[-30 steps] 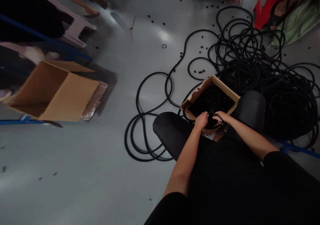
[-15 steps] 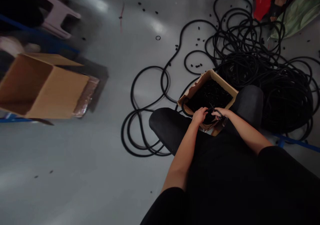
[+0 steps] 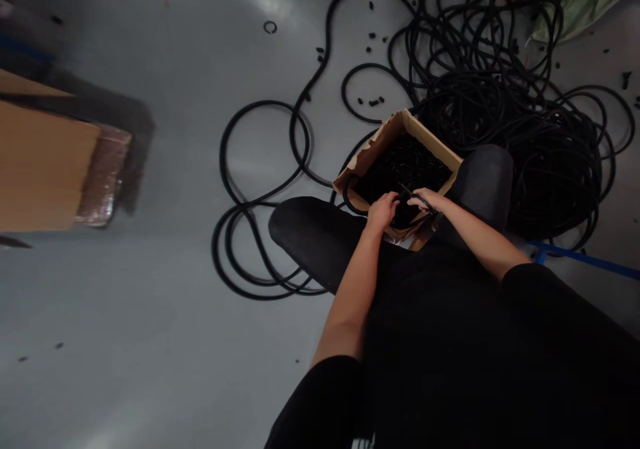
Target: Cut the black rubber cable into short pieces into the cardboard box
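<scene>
Between my knees stands a cardboard box [image 3: 431, 136] with a torn rim, filled with small black pieces. My right hand [image 3: 430, 199] is closed around dark-handled scissors [image 3: 406, 188], whose blades point toward my left hand. My left hand [image 3: 383, 210] is closed at the near left side of the box. It grips a black rubber tube [image 3: 346, 196] that loops over the box's left rim. The tube's end lies close to the scissor blades, though the dark contents make the exact contact hard to see.
A large tangle of black tubing [image 3: 540, 162] lies right of the box, with loose loops at left. Small black bits [image 3: 374, 102] and a ring [image 3: 270, 27] dot the grey floor. Another cardboard box [image 3: 45, 166] sits far left; a blue bar [image 3: 590, 259] is at right.
The view has shifted, so the floor things sit farther left and higher. Both hands stay over the box, and the scissor blades show more plainly near my left hand.
</scene>
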`<state>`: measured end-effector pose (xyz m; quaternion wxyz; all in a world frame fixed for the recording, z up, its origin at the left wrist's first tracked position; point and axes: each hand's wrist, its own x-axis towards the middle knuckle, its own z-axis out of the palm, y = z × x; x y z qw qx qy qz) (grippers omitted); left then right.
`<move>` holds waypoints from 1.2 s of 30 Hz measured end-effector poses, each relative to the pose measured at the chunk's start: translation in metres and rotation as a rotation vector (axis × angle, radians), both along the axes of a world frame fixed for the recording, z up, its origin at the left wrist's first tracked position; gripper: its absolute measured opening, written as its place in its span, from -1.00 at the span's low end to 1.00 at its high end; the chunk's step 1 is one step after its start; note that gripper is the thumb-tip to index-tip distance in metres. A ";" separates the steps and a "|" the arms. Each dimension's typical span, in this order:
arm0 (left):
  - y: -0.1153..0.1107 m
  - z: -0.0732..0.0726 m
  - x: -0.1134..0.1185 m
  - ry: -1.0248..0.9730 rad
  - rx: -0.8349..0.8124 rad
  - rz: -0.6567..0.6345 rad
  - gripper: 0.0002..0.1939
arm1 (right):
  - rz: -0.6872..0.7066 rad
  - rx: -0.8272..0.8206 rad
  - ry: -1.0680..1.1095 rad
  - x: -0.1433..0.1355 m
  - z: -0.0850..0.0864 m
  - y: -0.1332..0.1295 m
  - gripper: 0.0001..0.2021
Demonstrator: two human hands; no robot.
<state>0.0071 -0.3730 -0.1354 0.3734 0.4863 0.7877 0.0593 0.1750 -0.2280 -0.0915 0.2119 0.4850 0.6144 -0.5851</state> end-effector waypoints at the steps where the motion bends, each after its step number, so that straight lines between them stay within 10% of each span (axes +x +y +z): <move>1: 0.000 0.003 0.001 0.017 -0.013 0.002 -0.52 | 0.015 0.024 -0.003 0.000 0.001 0.000 -0.73; 36: 0.004 0.020 0.018 0.037 -0.096 -0.086 -0.45 | 0.269 0.036 0.146 -0.001 -0.045 -0.012 -0.72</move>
